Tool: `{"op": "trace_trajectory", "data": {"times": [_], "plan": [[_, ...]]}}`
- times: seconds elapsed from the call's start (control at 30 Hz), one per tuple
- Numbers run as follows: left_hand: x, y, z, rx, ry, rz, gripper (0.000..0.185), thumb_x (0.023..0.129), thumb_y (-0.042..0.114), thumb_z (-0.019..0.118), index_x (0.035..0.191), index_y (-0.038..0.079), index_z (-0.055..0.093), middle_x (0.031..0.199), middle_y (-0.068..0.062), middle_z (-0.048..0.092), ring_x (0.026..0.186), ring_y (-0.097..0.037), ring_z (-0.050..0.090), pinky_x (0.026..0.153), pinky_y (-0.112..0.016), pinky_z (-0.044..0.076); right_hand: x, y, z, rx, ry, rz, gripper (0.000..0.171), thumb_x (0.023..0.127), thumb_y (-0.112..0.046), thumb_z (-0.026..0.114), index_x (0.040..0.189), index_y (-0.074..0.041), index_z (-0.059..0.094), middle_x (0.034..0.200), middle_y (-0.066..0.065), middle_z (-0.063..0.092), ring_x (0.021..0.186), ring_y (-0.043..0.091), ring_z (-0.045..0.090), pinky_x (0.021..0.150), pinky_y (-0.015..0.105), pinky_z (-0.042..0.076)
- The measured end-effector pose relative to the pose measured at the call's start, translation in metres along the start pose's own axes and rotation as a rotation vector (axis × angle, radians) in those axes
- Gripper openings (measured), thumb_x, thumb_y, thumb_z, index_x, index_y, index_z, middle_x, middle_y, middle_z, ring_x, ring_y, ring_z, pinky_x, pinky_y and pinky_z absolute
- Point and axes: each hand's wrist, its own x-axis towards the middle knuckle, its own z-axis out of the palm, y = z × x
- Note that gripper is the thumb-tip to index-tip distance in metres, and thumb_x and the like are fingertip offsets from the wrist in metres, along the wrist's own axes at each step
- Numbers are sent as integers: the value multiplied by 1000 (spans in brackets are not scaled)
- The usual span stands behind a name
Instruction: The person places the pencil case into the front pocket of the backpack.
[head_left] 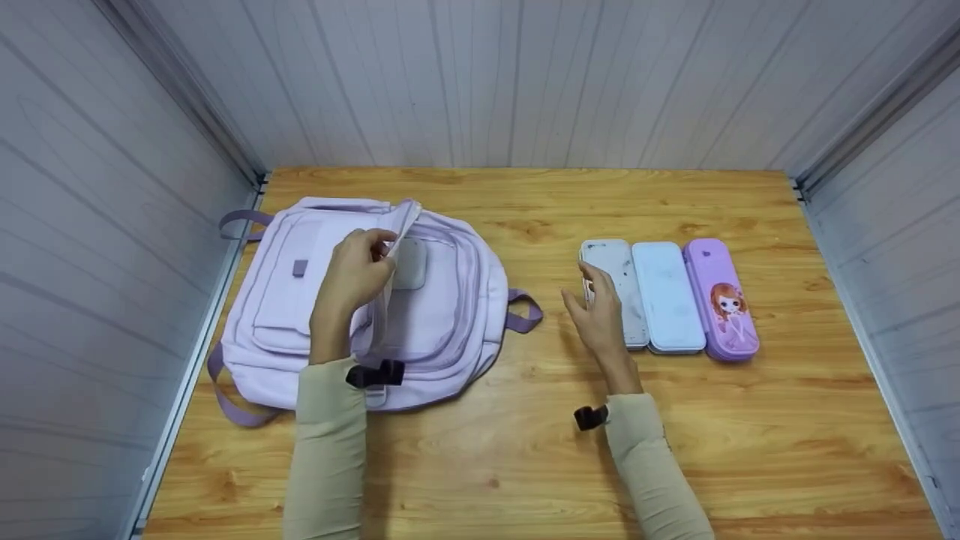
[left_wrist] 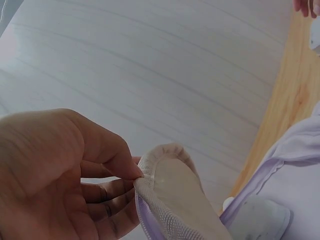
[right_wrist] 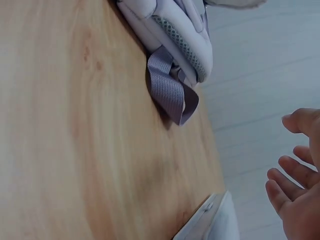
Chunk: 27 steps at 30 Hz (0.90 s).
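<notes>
A pale lilac backpack (head_left: 469,300) lies on the table at the left with its compartment open. My left hand (head_left: 351,274) pinches the edge of the backpack's raised flap (left_wrist: 167,165) between thumb and fingers. Inside the opening, part of a whitish case with rounded corners (head_left: 409,264) shows; the flap hides the rest of it. My right hand (head_left: 600,315) hovers over the left edge of a grey-white pencil case (head_left: 626,274), its fingers loosely bent and holding nothing. Whether it touches that case, I cannot tell.
Right of the grey-white case lie a light blue pencil case (head_left: 667,296) and a purple one (head_left: 720,300) with a doll-like girl on it. A purple strap loop (right_wrist: 170,95) sticks out from the backpack toward the cases. Pale panels (head_left: 480,82) wall the wooden table.
</notes>
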Motion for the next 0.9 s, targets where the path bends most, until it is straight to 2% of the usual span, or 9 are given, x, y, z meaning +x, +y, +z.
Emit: {"op": "trace_trajectory", "data": {"times": [0.1, 0.27, 0.43, 0.57, 0.77, 0.9], "plan": [[0, 0, 0, 5, 6, 1, 41, 85, 2, 47, 123, -4, 60, 98, -15, 56, 90, -24, 48, 80, -35, 39, -5, 6, -3, 18, 39, 22, 50, 84, -4, 68, 130, 6, 52, 126, 22, 54, 118, 33, 51, 100, 44, 42], [0, 0, 2, 11, 12, 7, 41, 84, 3, 48, 122, -4, 60, 98, -15, 56, 91, -25, 49, 81, -35, 39, -12, 15, -9, 18, 84, 64, 49, 84, -5, 68, 129, 6, 52, 126, 23, 53, 117, 34, 51, 99, 45, 41], [1, 0, 3, 8, 13, 8, 41, 83, 3, 48, 122, -3, 61, 97, -15, 56, 90, -25, 49, 81, -35, 39, -19, 22, -18, -30, 141, 133, 48, 84, -8, 68, 127, 5, 53, 124, 24, 54, 116, 35, 50, 99, 44, 40], [1, 1, 4, 4, 11, 8, 41, 84, 3, 48, 123, -3, 61, 98, -15, 56, 91, -25, 49, 81, -35, 39, -25, 27, -26, -88, 181, 225, 47, 84, -10, 68, 126, 5, 54, 124, 25, 53, 118, 37, 49, 102, 46, 37], [2, 1, 5, 4, 15, 13, 40, 85, 3, 49, 122, -4, 61, 98, -15, 57, 91, -25, 50, 80, -35, 40, -33, 29, -38, -201, 157, 394, 52, 87, -18, 65, 131, 4, 49, 128, 25, 49, 123, 39, 44, 107, 46, 31], [2, 2, 6, 5, 6, 10, 40, 85, 3, 49, 122, -4, 61, 97, -14, 57, 90, -24, 49, 79, -34, 39, -34, 30, -41, -254, 116, 460, 57, 87, -22, 63, 134, 4, 44, 131, 24, 47, 124, 39, 41, 107, 47, 30]]}}
